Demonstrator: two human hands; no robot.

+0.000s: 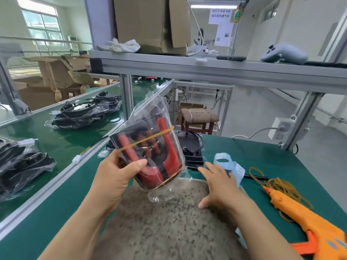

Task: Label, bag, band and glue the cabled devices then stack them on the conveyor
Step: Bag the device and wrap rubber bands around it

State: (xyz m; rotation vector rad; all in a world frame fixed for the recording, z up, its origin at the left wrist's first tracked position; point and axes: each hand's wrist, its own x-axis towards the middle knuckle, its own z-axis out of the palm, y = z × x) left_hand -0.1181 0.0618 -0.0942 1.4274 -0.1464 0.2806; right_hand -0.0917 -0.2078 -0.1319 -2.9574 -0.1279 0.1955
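My left hand (120,171) grips a bagged device (152,152), red and black inside a clear plastic bag, held up over the speckled mat (169,222). A yellow rubber band (148,139) runs around the bag. My right hand (219,184) hovers flat with fingers spread just right of the bag, above the mat's edge, holding nothing. An unbagged black device (189,145) with its cable lies on the green table behind the bag. Bagged devices (78,115) lie on the green conveyor at the left.
An orange glue gun (308,220) lies at the right beside a heap of rubber bands (279,184). Blue label strips (227,164) sit past my right hand. More bagged devices (20,166) lie at the far left. A metal shelf (206,68) with a cardboard box runs overhead.
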